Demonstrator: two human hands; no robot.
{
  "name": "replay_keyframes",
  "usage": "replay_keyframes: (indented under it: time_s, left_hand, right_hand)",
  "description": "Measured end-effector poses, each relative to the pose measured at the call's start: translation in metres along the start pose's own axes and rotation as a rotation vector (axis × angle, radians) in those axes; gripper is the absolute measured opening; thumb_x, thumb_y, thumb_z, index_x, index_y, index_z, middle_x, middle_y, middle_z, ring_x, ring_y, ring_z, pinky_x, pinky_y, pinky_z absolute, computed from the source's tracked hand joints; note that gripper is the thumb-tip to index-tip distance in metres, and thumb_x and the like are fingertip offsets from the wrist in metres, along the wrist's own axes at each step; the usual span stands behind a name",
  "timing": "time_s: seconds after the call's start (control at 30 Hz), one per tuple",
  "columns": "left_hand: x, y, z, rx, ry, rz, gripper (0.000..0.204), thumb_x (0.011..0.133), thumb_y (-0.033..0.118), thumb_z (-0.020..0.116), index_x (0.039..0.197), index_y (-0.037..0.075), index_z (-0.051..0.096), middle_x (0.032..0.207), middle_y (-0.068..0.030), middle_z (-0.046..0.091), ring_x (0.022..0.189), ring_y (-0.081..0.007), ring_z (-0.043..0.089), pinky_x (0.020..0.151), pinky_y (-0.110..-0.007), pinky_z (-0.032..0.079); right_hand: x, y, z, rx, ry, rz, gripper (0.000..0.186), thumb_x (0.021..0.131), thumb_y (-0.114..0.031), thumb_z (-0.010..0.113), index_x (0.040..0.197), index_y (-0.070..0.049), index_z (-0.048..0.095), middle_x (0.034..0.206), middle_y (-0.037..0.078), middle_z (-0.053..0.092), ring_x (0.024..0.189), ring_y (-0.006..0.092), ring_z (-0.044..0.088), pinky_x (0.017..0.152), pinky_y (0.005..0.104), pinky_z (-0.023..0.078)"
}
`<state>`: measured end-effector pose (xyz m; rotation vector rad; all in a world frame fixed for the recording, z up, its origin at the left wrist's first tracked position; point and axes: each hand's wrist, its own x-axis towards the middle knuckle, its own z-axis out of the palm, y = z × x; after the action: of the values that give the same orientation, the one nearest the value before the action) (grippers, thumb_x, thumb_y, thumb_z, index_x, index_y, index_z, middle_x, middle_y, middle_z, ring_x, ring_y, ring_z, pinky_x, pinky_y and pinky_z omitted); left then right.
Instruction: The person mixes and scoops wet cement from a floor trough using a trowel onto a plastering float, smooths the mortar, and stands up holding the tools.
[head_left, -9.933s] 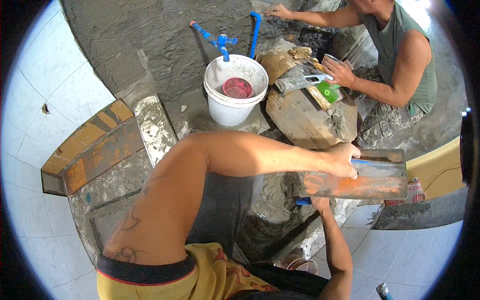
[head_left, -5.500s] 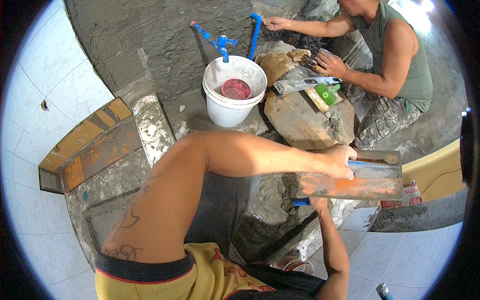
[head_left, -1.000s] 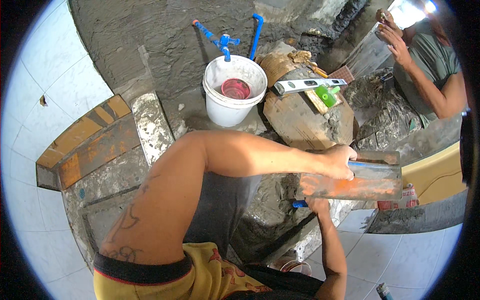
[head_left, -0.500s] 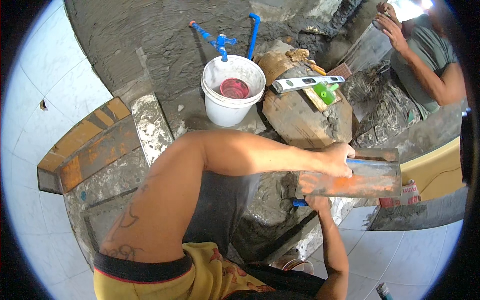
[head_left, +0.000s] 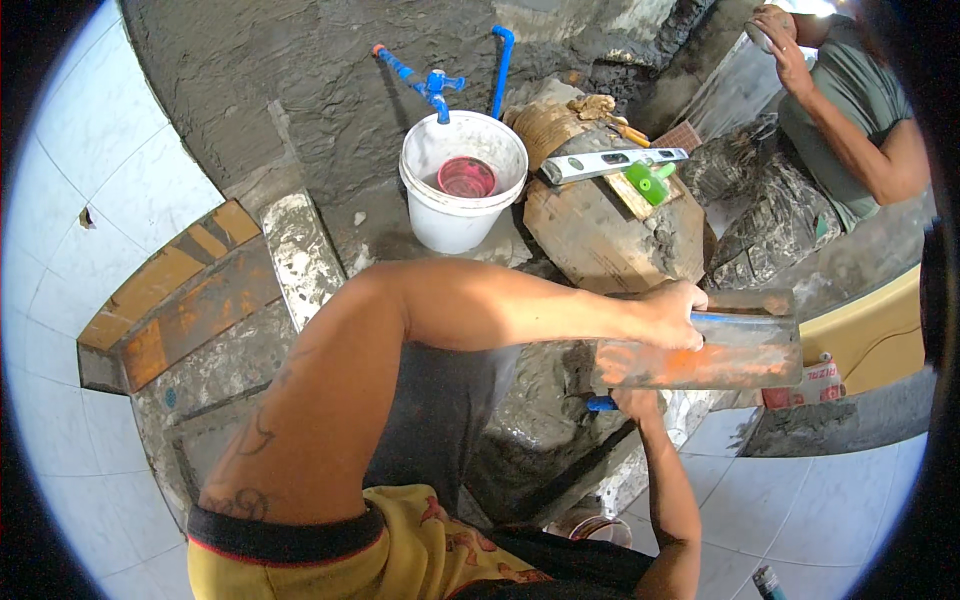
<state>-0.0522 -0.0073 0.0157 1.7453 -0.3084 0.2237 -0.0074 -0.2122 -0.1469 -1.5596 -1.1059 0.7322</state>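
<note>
My left hand (head_left: 672, 315) is closed at the near end of a rectangular plastering float (head_left: 720, 366), a flat grey plate with orange smears and a blue strip. Just below the plate, my right hand (head_left: 636, 403) is closed round a tool with a blue handle (head_left: 602, 404); the float covers part of that hand and the rest of the tool. Under both hands lies a heap of wet grey mortar (head_left: 540, 425). My bent left arm crosses the middle of the view, and my right forearm comes up from the lower edge.
A white bucket (head_left: 465, 225) with a red bowl (head_left: 466, 178) stands below a blue tap (head_left: 436, 90). A spirit level (head_left: 610, 163) and a green-handled float (head_left: 650, 184) lie on cardboard (head_left: 600, 235). At upper right sits a co-worker (head_left: 850, 120). White tiles (head_left: 110, 200) line the left.
The co-worker's hands have shifted slightly up and left. My hands keep nearly the same place, with the float and the blue-handled tool still held. The view has moved slightly.
</note>
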Motion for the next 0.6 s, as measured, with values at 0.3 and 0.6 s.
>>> replay_keyframes:
  time_s: [0.3,0.6]
  left_hand:
    - [-0.001,-0.003,-0.001,0.010,0.017,0.022,0.035,0.064,0.021,0.078,0.085,-0.004,0.065,0.079,-0.0196,0.067,0.075,-0.0273,0.066,0.068,-0.040,0.050]
    - [-0.002,0.003,-0.005,0.026,0.036,0.027,0.036,0.064,0.021,0.079,0.085,-0.004,0.065,0.079,-0.0205,0.066,0.076,-0.0281,0.066,0.069,-0.040,0.050]
  right_hand:
    - [-0.004,0.034,-0.007,-0.212,0.071,0.050,0.035,0.096,-0.014,0.047,0.130,-0.005,0.049,0.129,0.007,0.061,0.100,0.0162,0.060,0.082,0.0277,0.051]
    - [-0.011,0.048,-0.015,-0.662,0.037,0.269,0.035,0.097,-0.018,0.049,0.129,-0.003,0.050,0.114,0.012,0.062,0.096,0.0180,0.056,0.080,0.0298,0.050]
